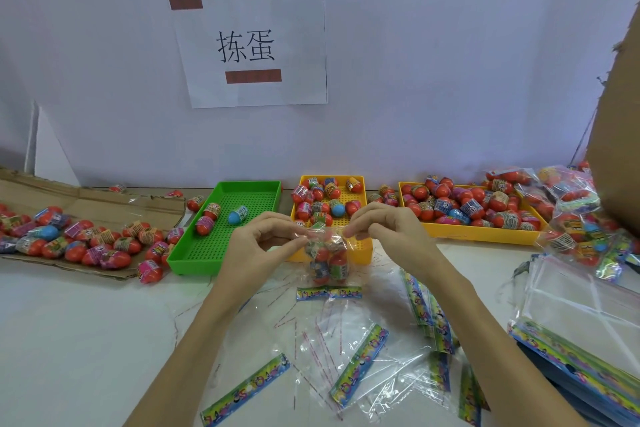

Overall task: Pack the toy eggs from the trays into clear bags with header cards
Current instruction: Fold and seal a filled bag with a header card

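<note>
A clear bag (327, 262) holding several toy eggs hangs upside down over the table, its colourful header card (329, 293) at the bottom. My left hand (263, 239) pinches the bag's open top on the left and my right hand (381, 229) pinches it on the right. Behind stand a green tray (249, 191) with three eggs, a small yellow tray (362, 184) with several eggs, and a larger yellow tray (485, 236) heaped with eggs.
Loose eggs lie on flattened cardboard (86, 204) at the left. Empty clear bags with header cards (360, 360) are scattered on the white table in front. A stack of bags (571, 322) and packed bags (581, 218) lie at the right beside a cardboard box wall (620, 114).
</note>
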